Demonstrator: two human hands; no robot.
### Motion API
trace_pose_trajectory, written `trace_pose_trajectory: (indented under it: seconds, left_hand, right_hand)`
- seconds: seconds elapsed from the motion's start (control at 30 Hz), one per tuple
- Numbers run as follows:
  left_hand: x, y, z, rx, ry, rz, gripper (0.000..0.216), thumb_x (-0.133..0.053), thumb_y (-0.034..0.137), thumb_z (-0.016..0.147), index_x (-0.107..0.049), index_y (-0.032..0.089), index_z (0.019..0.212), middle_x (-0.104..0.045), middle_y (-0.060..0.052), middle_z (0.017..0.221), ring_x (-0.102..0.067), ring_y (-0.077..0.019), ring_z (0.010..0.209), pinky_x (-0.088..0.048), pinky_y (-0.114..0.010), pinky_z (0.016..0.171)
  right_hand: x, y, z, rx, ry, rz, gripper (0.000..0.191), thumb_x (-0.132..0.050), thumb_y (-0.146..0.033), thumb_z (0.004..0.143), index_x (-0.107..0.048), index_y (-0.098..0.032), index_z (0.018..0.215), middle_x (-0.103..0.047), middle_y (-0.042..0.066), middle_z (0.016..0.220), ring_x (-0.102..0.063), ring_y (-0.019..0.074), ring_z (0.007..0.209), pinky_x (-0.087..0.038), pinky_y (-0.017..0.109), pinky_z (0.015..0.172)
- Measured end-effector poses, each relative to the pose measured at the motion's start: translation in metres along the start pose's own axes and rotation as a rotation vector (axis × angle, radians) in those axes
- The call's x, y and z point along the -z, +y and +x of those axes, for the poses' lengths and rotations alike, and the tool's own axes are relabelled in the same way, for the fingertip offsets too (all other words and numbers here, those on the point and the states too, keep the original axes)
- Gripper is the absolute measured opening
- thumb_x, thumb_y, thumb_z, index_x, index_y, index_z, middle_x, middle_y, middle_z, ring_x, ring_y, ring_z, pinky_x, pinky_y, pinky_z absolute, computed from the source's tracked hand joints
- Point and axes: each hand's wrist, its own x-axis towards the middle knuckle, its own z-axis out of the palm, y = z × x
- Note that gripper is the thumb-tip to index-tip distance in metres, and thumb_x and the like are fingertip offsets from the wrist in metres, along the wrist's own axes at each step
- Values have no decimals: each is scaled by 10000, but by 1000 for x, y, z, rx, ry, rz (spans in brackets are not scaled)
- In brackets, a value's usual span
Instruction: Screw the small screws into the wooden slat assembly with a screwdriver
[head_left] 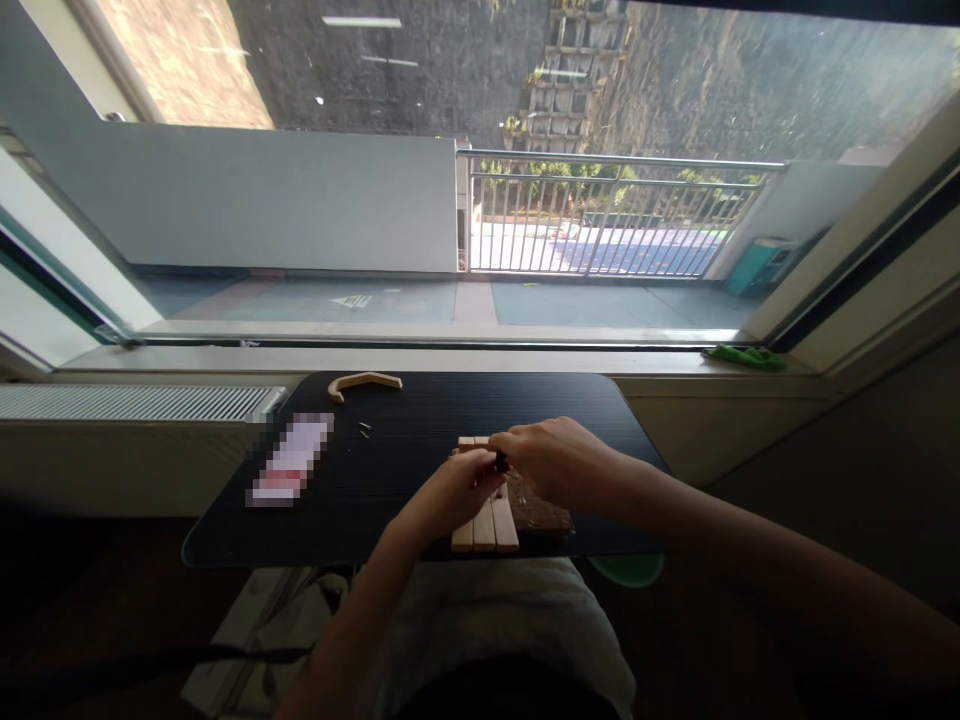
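Light wooden slats (484,530) lie side by side near the front of the black table (405,480). To their right, a brown block or board (544,510) with a rough surface lies against them. My left hand (466,488) is closed over the slats, thumb and fingers pinched together; what it pinches is hidden. Fingers curled, my right hand (559,455) grips a small black object (501,461) from above, right beside the left fingertips. Its lower end is hidden, so its exact kind does not show.
A curved wooden piece (367,381) lies at the table's back left, with a few tiny nail-like bits (365,432) below it. A pixelated pinkish item (292,460) is at the left. Behind stand a window sill with a green cloth (746,357) and a radiator (142,402).
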Motion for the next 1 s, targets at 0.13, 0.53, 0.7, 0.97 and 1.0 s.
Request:
trace_pose_trajectory:
  seconds: [0.13,0.53,0.7,0.97,1.0]
  left_hand:
    - [6,5,2,0,9,18,129,-562,220,889,-639,165,801,-651,-17,773,-563,-158,710,-439,-260,638]
    - [4,3,3,11,-20,37,143,-541,223,888,-615,177,775,-648,-29,776,-564,-167,700,-433,-268,614]
    - [10,10,1,5,5,25,162,-539,232,891,-606,167,759,-624,-11,743,-530,-148,685,-420,-256,614]
    - [23,7,-13,103,45,-30,220,-585,319,883,-597,165,727,-552,28,676,-462,-113,604,-347,-230,541]
    - [23,6,-15,108,43,-28,218,-581,314,888,-605,165,731,-564,25,680,-470,-115,611,-354,-230,549]
  right_hand:
    - [4,1,-1,18,26,16,202,-495,-118,930,-636,-196,1052,-750,64,1014,-710,206,888,-357,261,594]
    - [-2,7,2,31,47,32,183,-488,-148,937,-649,-199,1006,-756,52,974,-697,195,815,-277,286,552]
    - [4,6,2,34,43,38,167,-484,-153,952,-638,-197,998,-746,54,979,-679,182,815,-281,275,567]
    - [1,2,13,105,79,80,211,-476,-150,961,-663,-193,1047,-745,56,986,-674,182,802,-285,276,566]
    - [-1,2,15,110,77,86,227,-480,-149,957,-668,-197,1076,-746,58,1007,-681,188,827,-300,273,573]
